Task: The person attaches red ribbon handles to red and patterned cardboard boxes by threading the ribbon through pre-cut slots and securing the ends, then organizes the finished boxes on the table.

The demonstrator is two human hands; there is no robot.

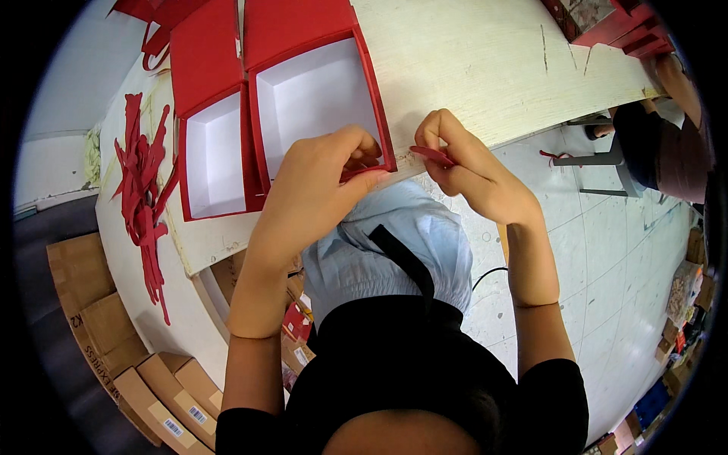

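Observation:
A red box with a white inside and its lid folded back lies at the table's front edge. My left hand is closed over its front wall near the right corner, fingers curled inside and thumb along the outer side. Just right of that corner, apart from the box, my right hand pinches a short red ribbon. Left of this box sits a second, narrower red box, also with a white inside and its lid back. A bundle of red ribbons lies on the table farther left.
The pale table has another red box at its far right. Cardboard boxes stand at the lower left. On the right, another person sits by a grey stool on the tiled floor.

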